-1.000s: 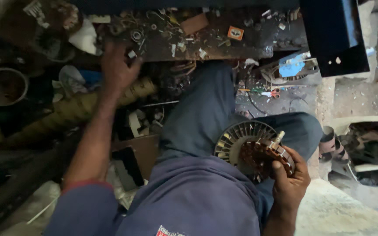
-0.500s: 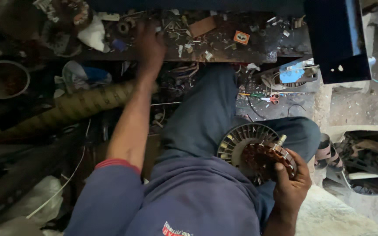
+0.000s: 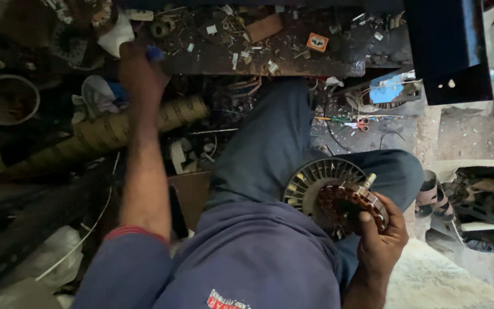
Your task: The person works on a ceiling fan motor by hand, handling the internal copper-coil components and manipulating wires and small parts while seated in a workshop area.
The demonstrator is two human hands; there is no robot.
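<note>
This is a small repair workshop, probably for electric fans or motors. A dark wooden workbench (image 3: 293, 51) is strewn with screws, scraps and small parts. Around it on the dirty concrete floor (image 3: 464, 137) lie loose wires, rags, a metal bowl (image 3: 4, 100) and a ribbed hose (image 3: 110, 129). A wound motor coil (image 3: 350, 203) rests on the worker's lap.

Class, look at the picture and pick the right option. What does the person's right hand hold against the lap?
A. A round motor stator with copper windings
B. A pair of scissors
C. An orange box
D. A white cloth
A: the right hand grips a round motor stator with reddish copper windings, resting on the lap, while the left hand reaches to the cluttered workbench.
</note>
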